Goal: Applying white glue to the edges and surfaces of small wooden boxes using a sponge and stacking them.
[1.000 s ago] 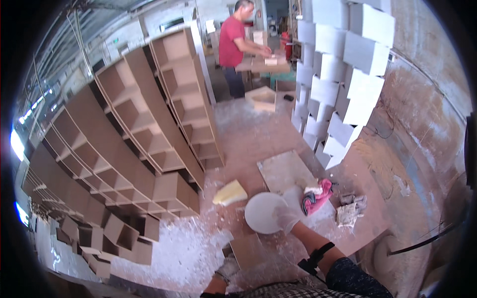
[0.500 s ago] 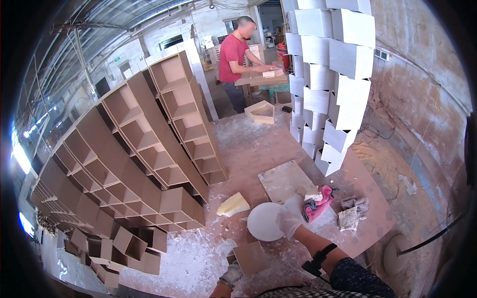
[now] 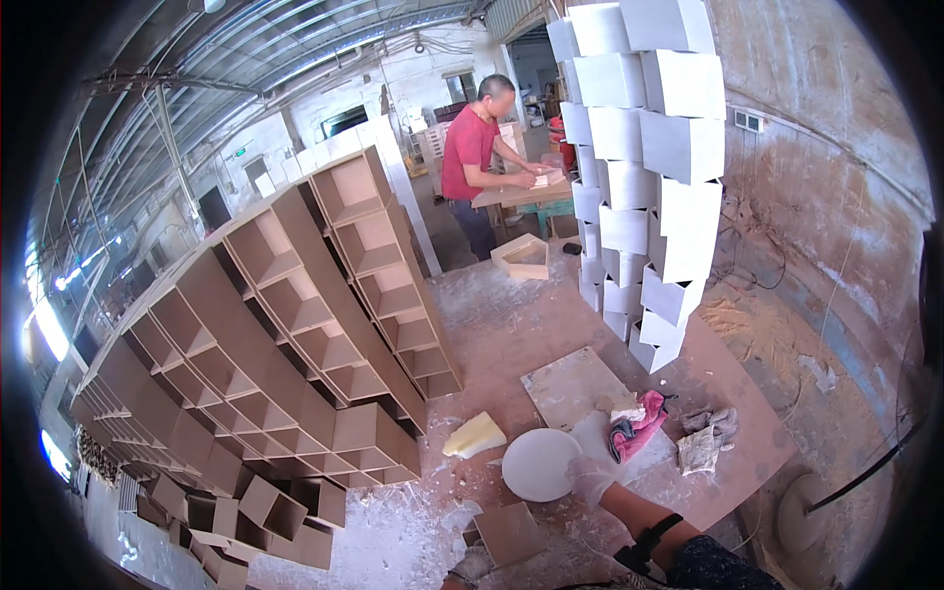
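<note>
My right hand (image 3: 593, 479), in a white dusty glove, grips the right edge of a round white disc (image 3: 539, 464) that lies on the dusty brown table (image 3: 551, 344). A black strap circles that forearm. My left hand is out of the picture. Just left of the disc lies a pale yellow wedge-shaped sponge (image 3: 473, 435). Right of my hand sits a pink rag (image 3: 639, 425) on a flat grey board (image 3: 580, 385).
Rows of open brown box frames (image 3: 285, 344) lean in stacks on the left. A tall stack of white boxes (image 3: 639, 167) rises at the back right. Grey rags (image 3: 706, 438) lie at the right. A person in a red shirt (image 3: 470, 162) works at a far bench.
My view has tilted upward, so the table and disc sit lower in the picture. My right hand keeps its hold on the disc's edge. The person at the bench stays there.
</note>
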The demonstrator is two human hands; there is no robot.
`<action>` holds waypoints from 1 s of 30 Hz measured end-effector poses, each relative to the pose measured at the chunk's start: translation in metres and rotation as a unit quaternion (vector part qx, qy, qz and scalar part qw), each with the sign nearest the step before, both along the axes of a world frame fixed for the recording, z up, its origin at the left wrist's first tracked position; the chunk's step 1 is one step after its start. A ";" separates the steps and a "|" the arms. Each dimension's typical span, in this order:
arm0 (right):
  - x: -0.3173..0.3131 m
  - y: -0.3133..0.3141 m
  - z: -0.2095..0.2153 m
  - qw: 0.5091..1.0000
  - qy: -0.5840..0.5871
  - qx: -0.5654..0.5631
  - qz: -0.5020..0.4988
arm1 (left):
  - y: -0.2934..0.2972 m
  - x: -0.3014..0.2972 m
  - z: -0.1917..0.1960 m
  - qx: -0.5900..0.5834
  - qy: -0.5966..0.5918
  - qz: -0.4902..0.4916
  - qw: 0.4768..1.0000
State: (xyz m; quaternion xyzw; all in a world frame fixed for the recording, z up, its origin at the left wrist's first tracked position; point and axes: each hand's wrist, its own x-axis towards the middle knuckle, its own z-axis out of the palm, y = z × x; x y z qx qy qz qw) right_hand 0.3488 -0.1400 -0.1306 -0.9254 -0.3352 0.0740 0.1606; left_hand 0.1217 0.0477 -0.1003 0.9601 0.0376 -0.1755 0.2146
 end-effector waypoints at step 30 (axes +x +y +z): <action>-0.130 -0.011 0.062 0.889 -0.310 0.123 0.314 | 0.010 -0.015 -0.008 -0.028 0.015 -0.038 0.999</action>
